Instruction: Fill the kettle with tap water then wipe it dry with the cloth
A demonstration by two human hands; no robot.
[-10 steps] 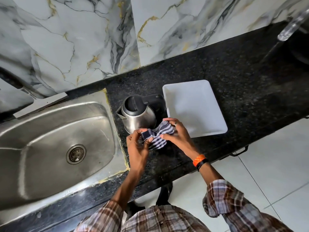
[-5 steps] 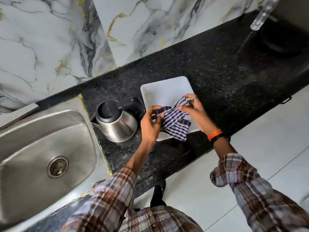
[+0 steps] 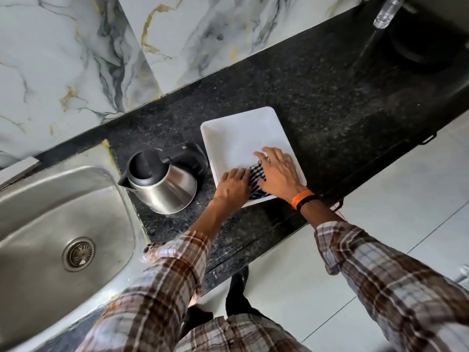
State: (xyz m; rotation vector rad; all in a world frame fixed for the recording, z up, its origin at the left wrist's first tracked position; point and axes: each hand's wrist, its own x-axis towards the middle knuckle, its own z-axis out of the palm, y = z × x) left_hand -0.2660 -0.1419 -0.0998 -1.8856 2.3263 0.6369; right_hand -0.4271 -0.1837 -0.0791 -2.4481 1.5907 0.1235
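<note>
A steel kettle (image 3: 167, 186) with a black lid and handle stands upright on the black counter, between the sink and a white tray (image 3: 241, 133). The striped cloth (image 3: 256, 182) lies folded in the tray's near corner. My left hand (image 3: 234, 185) rests on the cloth's left side and my right hand (image 3: 278, 174) presses flat on its right side, so most of the cloth is hidden under them. Neither hand touches the kettle.
A steel sink (image 3: 58, 224) with its drain (image 3: 79, 254) fills the left. The black granite counter (image 3: 330, 102) runs right to a dark round object (image 3: 426, 39) and a clear bottle (image 3: 385, 11). A marble wall stands behind. Tiled floor lies below.
Both hands carried the cloth from in front of the kettle rightwards to the tray and lowered it flat into the tray's near corner. The kettle stayed in place.
</note>
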